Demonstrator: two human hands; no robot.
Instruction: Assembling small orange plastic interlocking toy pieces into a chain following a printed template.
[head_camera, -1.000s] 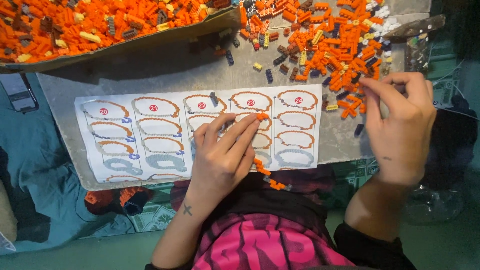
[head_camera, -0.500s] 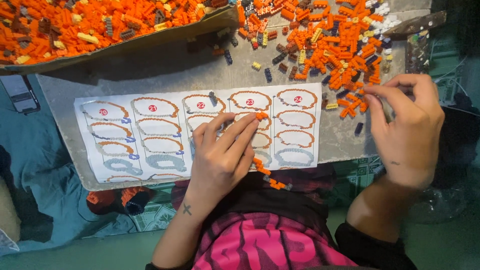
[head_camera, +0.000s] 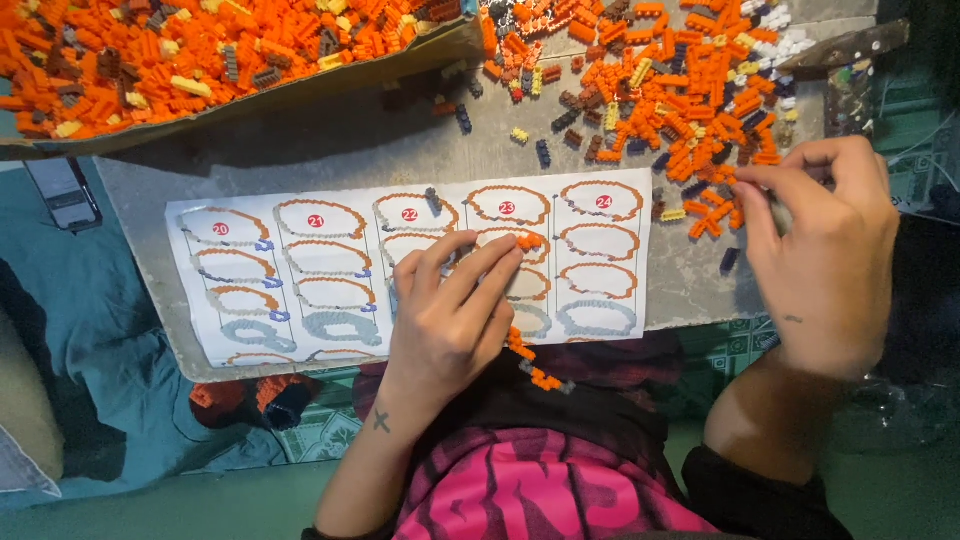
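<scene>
Grip first: the left hand (head_camera: 455, 315) lies flat and released on the white paper instruction sheet (head_camera: 330, 275), its fingertips (head_camera: 515, 250) pressing a short curved strip of small orange plastic bricks (head_camera: 530, 240) against one printed arc. That strip is bumpy and studded, following the drawn outline; another loose strip of orange bricks (head_camera: 530, 362) hangs off the sheet's near edge. The right hand (head_camera: 825, 255) has its fingers pinched together at the edge of a loose scatter of orange, yellow and dark studded bricks (head_camera: 690, 110), though whether it actually holds a piece cannot be told. Rows of orange and grey ring diagrams with red round labels cover the sheet, which rests on a grey, rough stone counter (head_camera: 340, 150). Farther off, a shallow brown cardboard tray (head_camera: 300, 95) is heaped with more orange bricks
</scene>
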